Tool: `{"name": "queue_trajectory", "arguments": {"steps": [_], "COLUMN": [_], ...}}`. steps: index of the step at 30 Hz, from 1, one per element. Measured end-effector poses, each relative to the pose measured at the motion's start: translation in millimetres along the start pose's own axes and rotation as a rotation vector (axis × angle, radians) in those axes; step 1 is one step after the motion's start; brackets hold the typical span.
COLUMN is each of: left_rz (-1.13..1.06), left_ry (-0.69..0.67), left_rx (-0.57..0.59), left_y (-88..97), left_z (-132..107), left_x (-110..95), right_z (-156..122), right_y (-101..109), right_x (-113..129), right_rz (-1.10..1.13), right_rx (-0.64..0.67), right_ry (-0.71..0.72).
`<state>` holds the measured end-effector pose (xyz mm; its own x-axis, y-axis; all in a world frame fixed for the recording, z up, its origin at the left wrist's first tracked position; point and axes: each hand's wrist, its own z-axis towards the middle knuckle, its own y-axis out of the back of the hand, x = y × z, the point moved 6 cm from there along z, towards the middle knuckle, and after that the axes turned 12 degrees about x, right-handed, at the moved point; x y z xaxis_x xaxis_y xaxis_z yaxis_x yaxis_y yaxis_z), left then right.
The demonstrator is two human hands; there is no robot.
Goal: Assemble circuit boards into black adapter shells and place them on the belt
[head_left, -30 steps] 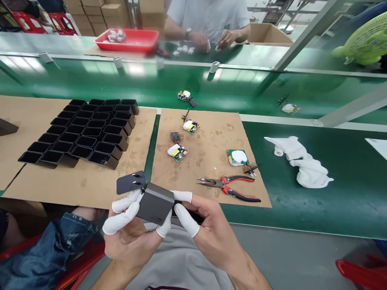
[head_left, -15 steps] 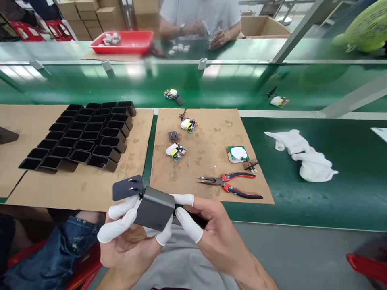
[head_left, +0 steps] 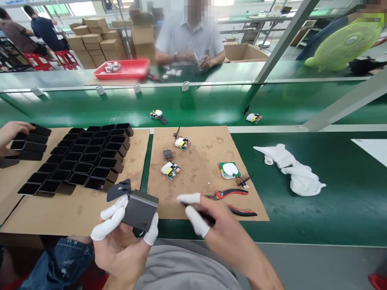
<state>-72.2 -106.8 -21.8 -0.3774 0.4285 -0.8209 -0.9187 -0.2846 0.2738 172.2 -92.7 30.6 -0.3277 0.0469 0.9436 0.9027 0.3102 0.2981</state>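
My left hand (head_left: 122, 245), with white finger cots, is closed around a black charger housing (head_left: 140, 210). A black plug plate (head_left: 119, 190) sticks out at the housing's upper left end, tilted away from it. My right hand (head_left: 220, 221), blurred and also in finger cots, pinches a slim dark tool (head_left: 208, 218) whose kind I cannot make out. It is apart from the housing, over the cardboard's front edge. Just beyond it lie red-and-black pliers (head_left: 232, 193), partly hidden by that hand. Circuit boards (head_left: 172, 170) with wired plug plates lie on the cardboard mat (head_left: 196, 181).
Rows of black open housings (head_left: 87, 155) stand on cardboard at left. Another person's hand (head_left: 13, 135) grips several housings there. White cloth (head_left: 290, 169) lies at right. Two boards rest on the green surface (head_left: 205, 108) behind. A person sits across, near a red tray (head_left: 123, 70).
My right hand has drawn away from the housing to the right with the dark tool. My left hand shifted slightly left with the housing. Another person's hand has appeared at left with housings.
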Motion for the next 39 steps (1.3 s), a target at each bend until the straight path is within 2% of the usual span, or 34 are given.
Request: {"name": "queue_trajectory", "arguments": {"steps": [3, 5, 6, 7, 9, 11, 13, 15, 18, 21, 23, 26, 28, 31, 34, 36, 39], "left_rz": [0.159, 0.324, 0.402, 0.465, 0.521, 0.476, 0.372, 0.271, 0.192, 0.212, 0.247, 0.28, 0.261, 0.224, 0.204, 0.194, 0.182], "left_ry": [-0.159, -0.246, -0.273, -0.293, -0.304, -0.281, -0.243, -0.187, -0.029, 0.069, 0.048, 0.004, 0.003, 0.022, 0.033, 0.039, 0.049], "left_rx": [0.022, 0.077, 0.111, 0.157, 0.278, 0.406, 0.461, 0.468, 0.445, 0.462, 0.484, 0.466, 0.452, 0.458, 0.478, 0.486, 0.492], "left_y": [-7.2, -14.7, -18.8, -23.1, -30.4, -34.4, -33.7, -32.9, -36.1, -45.0, -51.0, -54.4, -54.5, -54.1, -54.3, -54.4, -54.2], "left_z": [28, 43, 48, 50, 49, 41, 33, 27, 28, 33, 35, 36, 36, 36, 35, 35, 36], "left_x": [-5, -8, -9, -10, -12, -14, -16, -15, -5, 1, -1, -8, -10, -8, -6, -6, -8], "right_z": [14, 23, 27, 30, 34, 34, 33, 33, 34, 35, 39, 50, 54, 49, 32, 23, 16], "right_y": [45, 55, 50, 41, 11, -21, -42, -52, -51, -36, -26, -19, -18, -18, -19, -20, -23], "right_x": [-12, -6, -1, 3, 10, 8, 2, -8, -16, -4, 13, 39, 47, 48, 43, 38, 31], "right_rz": [-0.442, -0.68, -0.727, -0.715, -0.555, -0.346, -0.229, -0.186, -0.201, -0.262, -0.321, -0.472, -0.576, -0.672, -0.759, -0.808, -0.817], "right_rx": [-0.311, -0.443, -0.451, -0.419, -0.268, -0.122, -0.107, -0.147, -0.19, -0.241, -0.227, -0.105, -0.036, -0.025, -0.08, -0.088, -0.082], "right_ry": [-0.067, -0.043, 0.001, 0.057, 0.159, 0.178, 0.175, 0.183, 0.212, 0.262, 0.296, 0.331, 0.352, 0.466, 0.605, 0.629, 0.591]}}
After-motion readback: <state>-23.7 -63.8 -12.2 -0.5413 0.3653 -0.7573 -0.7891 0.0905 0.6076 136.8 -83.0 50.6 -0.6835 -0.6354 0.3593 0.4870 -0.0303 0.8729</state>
